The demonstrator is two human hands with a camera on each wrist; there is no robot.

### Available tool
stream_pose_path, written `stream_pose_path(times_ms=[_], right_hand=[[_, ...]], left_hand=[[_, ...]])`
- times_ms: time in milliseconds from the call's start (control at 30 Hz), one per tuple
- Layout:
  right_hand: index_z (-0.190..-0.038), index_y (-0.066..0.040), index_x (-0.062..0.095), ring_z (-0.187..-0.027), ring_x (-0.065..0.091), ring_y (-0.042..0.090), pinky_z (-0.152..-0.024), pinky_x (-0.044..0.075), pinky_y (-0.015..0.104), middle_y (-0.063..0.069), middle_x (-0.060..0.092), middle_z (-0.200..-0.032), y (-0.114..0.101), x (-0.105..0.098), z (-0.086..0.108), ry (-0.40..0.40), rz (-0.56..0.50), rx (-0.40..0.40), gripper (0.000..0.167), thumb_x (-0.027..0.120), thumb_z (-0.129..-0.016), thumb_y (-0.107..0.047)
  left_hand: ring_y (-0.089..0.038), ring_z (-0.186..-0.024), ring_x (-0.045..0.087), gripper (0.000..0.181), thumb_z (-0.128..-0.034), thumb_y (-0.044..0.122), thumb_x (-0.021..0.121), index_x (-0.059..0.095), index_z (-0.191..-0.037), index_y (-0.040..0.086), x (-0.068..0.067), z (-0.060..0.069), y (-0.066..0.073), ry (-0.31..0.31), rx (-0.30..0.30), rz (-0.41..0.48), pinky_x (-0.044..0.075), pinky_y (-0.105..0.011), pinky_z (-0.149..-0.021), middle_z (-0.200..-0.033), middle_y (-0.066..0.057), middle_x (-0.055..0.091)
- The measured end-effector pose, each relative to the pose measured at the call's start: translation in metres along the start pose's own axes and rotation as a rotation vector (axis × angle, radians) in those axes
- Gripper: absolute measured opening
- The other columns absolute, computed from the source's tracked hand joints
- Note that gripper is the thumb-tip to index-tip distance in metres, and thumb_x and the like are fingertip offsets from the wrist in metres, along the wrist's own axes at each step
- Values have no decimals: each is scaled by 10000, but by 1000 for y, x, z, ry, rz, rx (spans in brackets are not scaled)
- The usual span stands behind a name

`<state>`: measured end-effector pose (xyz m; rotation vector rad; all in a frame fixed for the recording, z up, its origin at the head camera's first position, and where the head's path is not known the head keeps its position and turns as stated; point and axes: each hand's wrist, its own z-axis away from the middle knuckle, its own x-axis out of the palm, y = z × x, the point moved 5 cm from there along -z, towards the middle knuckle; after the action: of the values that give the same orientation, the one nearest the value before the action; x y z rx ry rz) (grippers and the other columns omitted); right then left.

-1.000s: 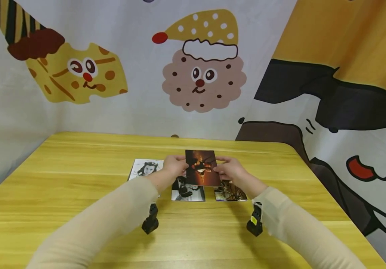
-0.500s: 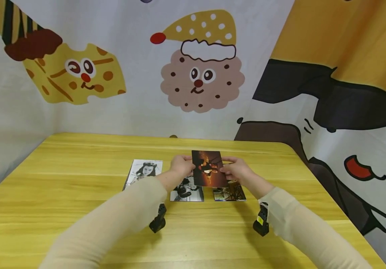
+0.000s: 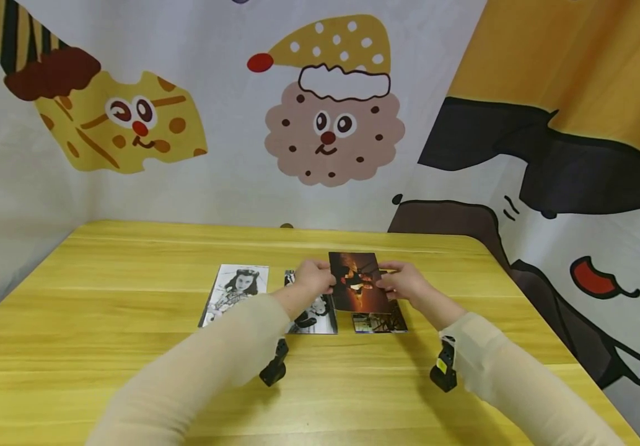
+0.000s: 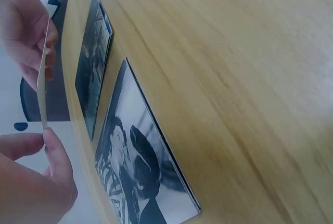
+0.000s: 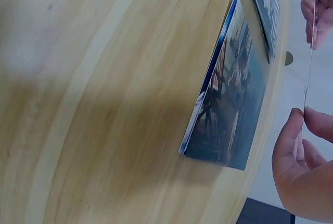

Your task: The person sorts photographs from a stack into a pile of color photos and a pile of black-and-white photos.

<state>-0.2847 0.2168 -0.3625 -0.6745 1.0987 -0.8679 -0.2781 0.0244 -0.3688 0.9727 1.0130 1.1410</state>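
Note:
A dark photo card with a fiery orange picture (image 3: 355, 291) is held up above the table between both hands. My left hand (image 3: 311, 280) pinches its left edge, and my right hand (image 3: 407, 285) pinches its right edge. In both wrist views the card appears edge-on, as a thin line (image 4: 42, 91) between the hands. Beneath and left of it lies a black-and-white photo (image 3: 320, 319), seen in the left wrist view as a pile (image 4: 151, 167). Partly covered by the held card is a coloured photo pile (image 5: 229, 94), on the right.
At the left on the wooden table (image 3: 130, 297) lies another black-and-white portrait photo (image 3: 236, 286), partly behind the left sleeve. A patterned cloth (image 3: 230, 186) hangs behind the table's far edge. Each wrist carries a small black device (image 3: 275, 365).
Both hands have moved to the right with the dark card, uncovering more of the middle photo and the left portrait. The photos on the table have stayed in place.

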Motion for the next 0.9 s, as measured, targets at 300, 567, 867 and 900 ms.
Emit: stream_pose_path(times_ms=[300, 567, 867, 900], right_hand=[[-1433, 4, 337, -1020, 593, 262, -791, 568, 352, 296, 419, -1351, 9, -13, 0, -17, 41, -11, 551, 528, -917, -17], [-1411, 38, 358, -783, 583, 54, -673, 570, 269, 189, 547, -1143, 17, -21, -1, -33, 64, 0, 540, 538, -903, 5], [-1397, 57, 368, -730, 573, 52, -640, 563, 252, 111, 585, -1012, 27, -29, -2, -22, 62, 17, 544, 560, -890, 6], [-1396, 58, 370, -729, 570, 53, -650, 564, 257, 124, 588, -1029, 29, -30, -3, -19, 66, 19, 540, 558, -893, 0]], left_hand=[[-230, -896, 625, 480, -874, 33, 538, 456, -1341, -42, 15, -1, -2, -66, -35, 43, 588, -261, -739, -1327, -215, 505], [-206, -852, 580, 492, -891, 78, 527, 429, -1356, -51, 26, -4, -6, -92, -57, 77, 589, -301, -776, -1226, -218, 546], [-325, -1072, 586, 508, -899, 88, 515, 395, -1363, -79, 37, -2, -10, -129, -75, 77, 579, -331, -826, -1251, -256, 538], [-326, -1075, 587, 504, -898, 85, 515, 399, -1358, -83, 38, -2, -10, -135, -76, 79, 578, -330, -831, -1255, -257, 537]])
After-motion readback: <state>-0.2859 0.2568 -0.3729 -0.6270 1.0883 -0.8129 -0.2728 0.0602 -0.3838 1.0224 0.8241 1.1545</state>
